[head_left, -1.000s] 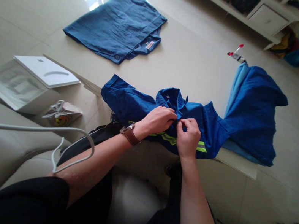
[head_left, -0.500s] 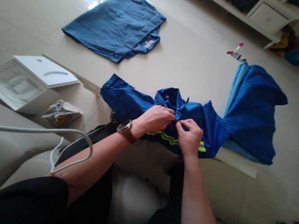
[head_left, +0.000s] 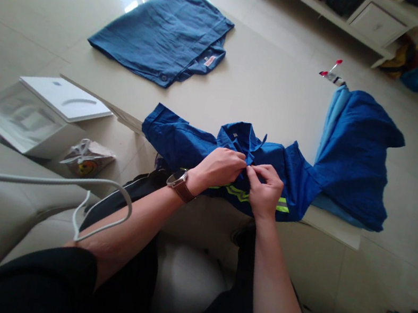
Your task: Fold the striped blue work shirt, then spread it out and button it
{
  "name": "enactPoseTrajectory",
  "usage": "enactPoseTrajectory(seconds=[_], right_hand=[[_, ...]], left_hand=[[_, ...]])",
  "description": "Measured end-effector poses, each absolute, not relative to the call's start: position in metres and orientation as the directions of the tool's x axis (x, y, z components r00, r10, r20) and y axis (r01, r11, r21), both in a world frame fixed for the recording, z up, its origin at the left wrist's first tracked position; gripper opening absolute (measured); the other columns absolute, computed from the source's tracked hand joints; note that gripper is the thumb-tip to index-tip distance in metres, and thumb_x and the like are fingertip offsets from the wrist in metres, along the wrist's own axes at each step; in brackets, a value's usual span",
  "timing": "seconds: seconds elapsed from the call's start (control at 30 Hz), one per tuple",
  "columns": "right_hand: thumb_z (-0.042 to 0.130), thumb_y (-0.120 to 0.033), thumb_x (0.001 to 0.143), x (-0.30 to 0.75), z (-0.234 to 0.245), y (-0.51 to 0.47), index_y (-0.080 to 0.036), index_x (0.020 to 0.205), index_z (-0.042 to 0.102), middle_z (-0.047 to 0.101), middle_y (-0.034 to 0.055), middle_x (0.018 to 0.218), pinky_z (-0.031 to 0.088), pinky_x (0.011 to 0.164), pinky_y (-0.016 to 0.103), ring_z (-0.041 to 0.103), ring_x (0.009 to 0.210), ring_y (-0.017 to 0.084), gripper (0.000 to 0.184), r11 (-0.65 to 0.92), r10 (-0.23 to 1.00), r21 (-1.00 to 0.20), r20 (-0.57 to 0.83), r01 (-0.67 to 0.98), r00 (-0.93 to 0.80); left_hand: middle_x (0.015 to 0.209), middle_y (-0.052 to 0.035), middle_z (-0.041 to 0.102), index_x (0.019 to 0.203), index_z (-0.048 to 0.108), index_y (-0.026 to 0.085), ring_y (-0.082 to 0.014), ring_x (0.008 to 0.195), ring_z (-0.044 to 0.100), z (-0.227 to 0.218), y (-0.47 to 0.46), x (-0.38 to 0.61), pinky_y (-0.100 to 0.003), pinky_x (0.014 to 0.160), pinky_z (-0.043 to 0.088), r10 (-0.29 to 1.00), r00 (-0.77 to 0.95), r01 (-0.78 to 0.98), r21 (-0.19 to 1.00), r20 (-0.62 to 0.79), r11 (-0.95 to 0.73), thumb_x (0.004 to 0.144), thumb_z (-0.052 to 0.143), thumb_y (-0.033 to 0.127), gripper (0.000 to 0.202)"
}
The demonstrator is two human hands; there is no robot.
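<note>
A blue work shirt (head_left: 191, 141) with a collar and a yellow-and-silver reflective stripe lies over the near edge of the pale table (head_left: 269, 91). My left hand (head_left: 223, 165), with a watch on its wrist, pinches the front of the shirt just below the collar. Right beside it, my right hand (head_left: 265, 188) has thumb and forefinger pinched on the same front edge. The fingertips of both hands nearly meet there. Whatever small part of the cloth sits between them is hidden by the fingers.
A folded blue garment (head_left: 166, 33) lies on the table's far left. More blue clothing (head_left: 358, 156) is piled at the right end, near a small red-tipped object (head_left: 333, 75). At left stand a white box (head_left: 63, 98) and a tied plastic bag (head_left: 87, 158). A white cable (head_left: 47, 179) crosses my left arm.
Both hands stay at the same spot on the shirt front, with only slight finger movement. The whole view has shifted a little.
</note>
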State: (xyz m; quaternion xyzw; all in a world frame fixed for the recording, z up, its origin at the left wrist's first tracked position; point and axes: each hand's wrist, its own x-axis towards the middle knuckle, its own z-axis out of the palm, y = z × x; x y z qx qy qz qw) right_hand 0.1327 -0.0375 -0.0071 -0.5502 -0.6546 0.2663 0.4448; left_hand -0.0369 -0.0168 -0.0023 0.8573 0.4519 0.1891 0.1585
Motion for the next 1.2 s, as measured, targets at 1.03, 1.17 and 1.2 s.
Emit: enactPoseTrajectory(seconds=[1.03,1.17,1.2], right_hand=[[0.082,-0.044,0.075,0.141,-0.025,-0.025,-0.016,0.077,0.065,0.063,0.0002,0.074,0.046,0.072,0.029,0.056,0.070,0.014,0.032,-0.068,0.981,-0.993,-0.049,0.093,0.189],[0.080,-0.042,0.078,0.141,-0.020,-0.026,-0.017,0.077,0.064,0.060,-0.0003,0.073,0.044,0.068,0.027,0.054,0.069,0.014,0.030,-0.002,0.985,-0.983,0.029,0.182,0.168],[0.078,-0.042,0.080,0.141,-0.017,-0.027,-0.017,0.077,0.063,0.059,-0.0001,0.074,0.044,0.067,0.027,0.053,0.070,0.014,0.029,0.032,0.987,-0.976,0.065,0.214,0.150]], left_hand=[[0.077,-0.0039,0.066,0.074,0.073,0.017,-0.0132,0.068,0.060,-0.007,-0.026,-0.026,-0.030,0.061,0.035,0.856,0.403,0.670,0.532,0.325,-0.518,0.096,0.055,0.019,0.028],[0.078,-0.0042,0.069,0.078,0.076,0.018,-0.0133,0.069,0.061,-0.008,-0.028,-0.022,-0.028,0.063,0.037,0.912,0.296,0.655,0.634,0.284,-0.410,0.093,0.056,0.018,0.025],[0.079,-0.0042,0.070,0.080,0.077,0.018,-0.0134,0.069,0.061,-0.008,-0.027,-0.021,-0.027,0.064,0.039,0.927,0.261,0.636,0.674,0.269,-0.375,0.091,0.057,0.017,0.023]])
